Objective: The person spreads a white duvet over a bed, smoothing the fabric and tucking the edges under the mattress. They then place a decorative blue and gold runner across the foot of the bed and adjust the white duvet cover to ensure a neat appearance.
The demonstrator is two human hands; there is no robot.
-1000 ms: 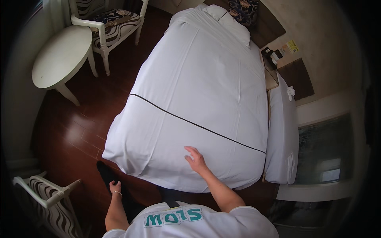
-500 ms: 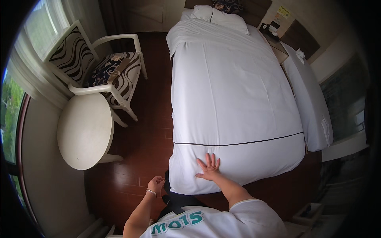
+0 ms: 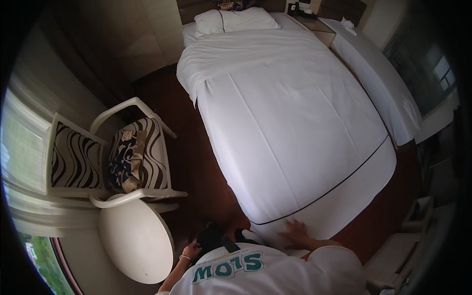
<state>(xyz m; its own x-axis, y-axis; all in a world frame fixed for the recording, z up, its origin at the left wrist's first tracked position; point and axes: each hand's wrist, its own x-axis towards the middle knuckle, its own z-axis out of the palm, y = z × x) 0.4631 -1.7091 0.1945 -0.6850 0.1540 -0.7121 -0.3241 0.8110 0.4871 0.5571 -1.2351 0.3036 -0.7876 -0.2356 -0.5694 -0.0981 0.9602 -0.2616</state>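
White bedding (image 3: 295,132) covers the bed, smooth over most of its length, with a dark piped line crossing near the foot end. My right hand (image 3: 296,232) rests on the bedding at the foot corner, just below that line, fingers spread and gripping nothing. Low at my left side hangs my left hand (image 3: 191,250), with a bracelet at the wrist. Its fingers are loosely curled together and I see nothing in them. Toward the headboard the cover is folded back in soft creases, below a white pillow (image 3: 238,21).
At left stand an armchair (image 3: 78,156) with wavy stripes, a folded patterned cloth (image 3: 123,164) on its seat, and a round white table (image 3: 135,241). A nightstand (image 3: 314,24) and a second white-covered bed (image 3: 378,81) lie to the right. Dark red floor (image 3: 196,128) runs between armchair and bed.
The view has turned and shifted, so the bed now slants toward the lower right and the table is closer. My right hand stays at the bed's foot; my left hand remains low beside me.
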